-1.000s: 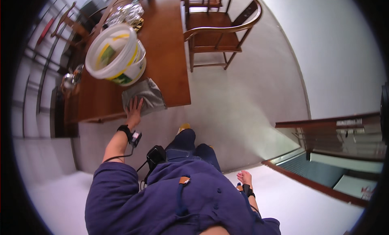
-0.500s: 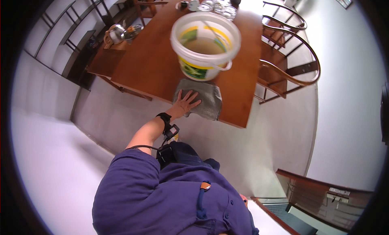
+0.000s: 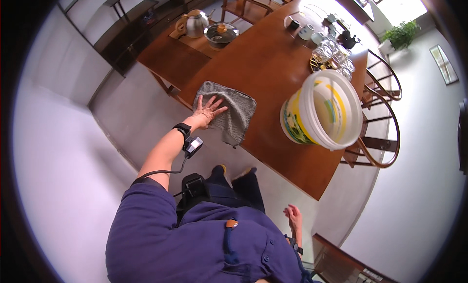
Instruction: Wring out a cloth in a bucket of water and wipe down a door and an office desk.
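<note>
My left hand [image 3: 209, 110] lies with fingers spread on a grey cloth [image 3: 239, 107], near the front edge of the brown wooden table [image 3: 273, 158]. Part of the cloth hangs past that edge. To the right of the cloth stands a large white bucket [image 3: 297, 115] with a yellow and green label, open at the top. What its bottom holds is not clear. My right hand [image 3: 293, 215] hangs low at my right side, away from the table, fingers loosely bent and nothing visible in them.
A steel kettle [image 3: 196, 24] and a glass-lidded bowl [image 3: 222, 34] sit on the lower side table at the left. Cups [image 3: 306, 32] and several glasses [image 3: 331, 54] stand farther back. Wooden chairs [image 3: 380, 149] line the right side; a potted plant [image 3: 402, 35] stands beyond.
My view has turned, so the table and bucket appear shifted and tilted. The left hand and cloth have slid left along the front edge, away from the bucket. My right hand has come into view.
</note>
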Tool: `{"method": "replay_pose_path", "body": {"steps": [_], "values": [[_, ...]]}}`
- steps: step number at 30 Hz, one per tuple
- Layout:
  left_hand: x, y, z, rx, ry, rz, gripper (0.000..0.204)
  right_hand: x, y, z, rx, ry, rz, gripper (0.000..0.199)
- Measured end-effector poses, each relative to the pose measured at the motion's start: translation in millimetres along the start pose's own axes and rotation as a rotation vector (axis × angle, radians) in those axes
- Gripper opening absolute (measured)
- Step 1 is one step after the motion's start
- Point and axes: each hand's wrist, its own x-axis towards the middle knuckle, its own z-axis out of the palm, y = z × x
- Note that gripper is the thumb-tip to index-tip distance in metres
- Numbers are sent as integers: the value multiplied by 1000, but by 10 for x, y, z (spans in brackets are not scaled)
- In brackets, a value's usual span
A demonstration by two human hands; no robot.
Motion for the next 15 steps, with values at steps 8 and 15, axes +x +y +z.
{"method": "replay_pose_path", "body": {"steps": [8, 15], "values": [[-3, -319, 159, 46, 75, 132, 113, 967, -2165, 1491, -169, -282, -510, 22], [198, -716, -55, 75, 78, 357, 118, 1947, -2996, 2968, -313, -380, -954, 44]]}}
